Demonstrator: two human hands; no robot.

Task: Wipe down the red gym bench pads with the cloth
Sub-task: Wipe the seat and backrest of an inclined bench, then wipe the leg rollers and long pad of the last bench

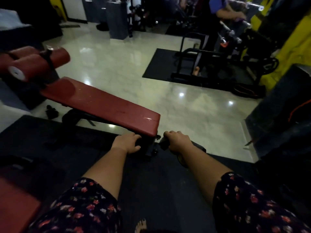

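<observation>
Left hand (pixel 128 143): fingers curled over the black metal frame (pixel 149 149) at the near end of the bench, thumb underneath. Right hand (pixel 178 141): clenched round a black handle (pixel 163 144) just beside that frame. Long red vinyl bench pad (pixel 101 105) runs away from my hands up and to the left, and its near edge sits just above my left knuckles. Red cylindrical roller pads (pixel 35 63) at its far end. A yellowish bit (pixel 180 160) shows under my right wrist, can't tell if it's the cloth. The bench foot stands on a black rubber mat (pixel 50 140), with glossy pale floor tiles (pixel 117 64) beyond.
</observation>
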